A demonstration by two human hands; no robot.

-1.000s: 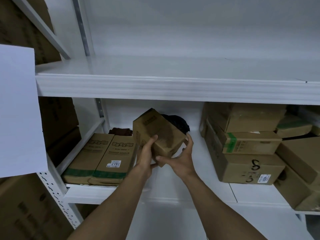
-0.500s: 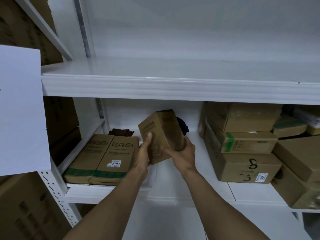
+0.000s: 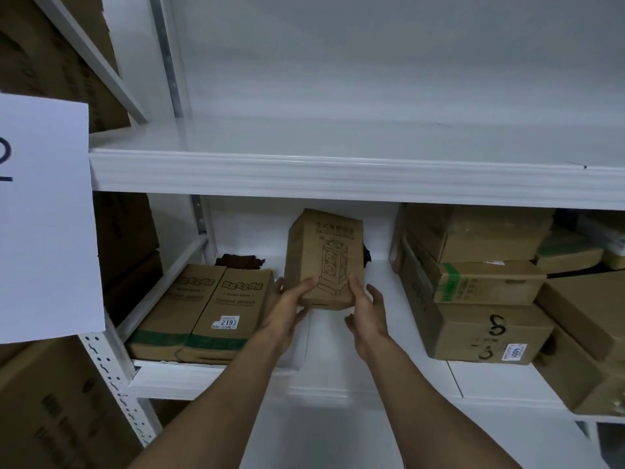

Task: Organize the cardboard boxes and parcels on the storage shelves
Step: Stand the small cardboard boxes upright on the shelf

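Both arms reach forward, the left hand (image 3: 287, 308) and right hand (image 3: 367, 311) gripping the lower corners of the upright cardboard box (image 3: 324, 255) over the shelf (image 3: 236, 377), between 2 flat boxes (image 3: 203, 309) and stacked parcels (image 3: 480, 289).

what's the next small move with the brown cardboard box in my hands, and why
Probably lower the small brown cardboard box upright onto the bare white shelf: left hand and right hand hold its base above the gap between flat green-banded cartons and stacked cartons.
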